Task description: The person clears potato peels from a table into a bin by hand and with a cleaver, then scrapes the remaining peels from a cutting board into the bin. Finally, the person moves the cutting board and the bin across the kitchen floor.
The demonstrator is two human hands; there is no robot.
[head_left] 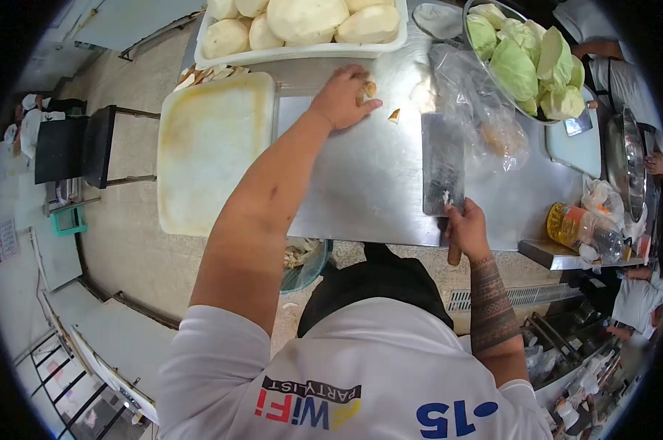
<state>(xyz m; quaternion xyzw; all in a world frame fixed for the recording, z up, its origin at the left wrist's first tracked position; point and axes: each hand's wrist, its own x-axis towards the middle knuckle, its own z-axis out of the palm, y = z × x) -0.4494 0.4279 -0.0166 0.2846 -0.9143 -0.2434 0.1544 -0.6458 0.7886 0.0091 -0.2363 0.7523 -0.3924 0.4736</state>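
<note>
My left hand is over the steel table, fingers curled around some small brownish peel scraps. A single bit of peel lies on the metal just to its right. My right hand grips a cleaver by its wooden handle near the table's front edge. The broad dark blade lies flat or nearly flat over the tabletop, pointing away from me, with whitish bits stuck near its heel. Beyond my left hand, large peeled pale root vegetables fill a white plastic tray.
A stained white cutting board lies at left, with peelings behind it. Clear plastic bags and a metal bowl of cabbage pieces are at right. An oil bottle stands front right. A bin of scraps is below the table. Other people stand at far right.
</note>
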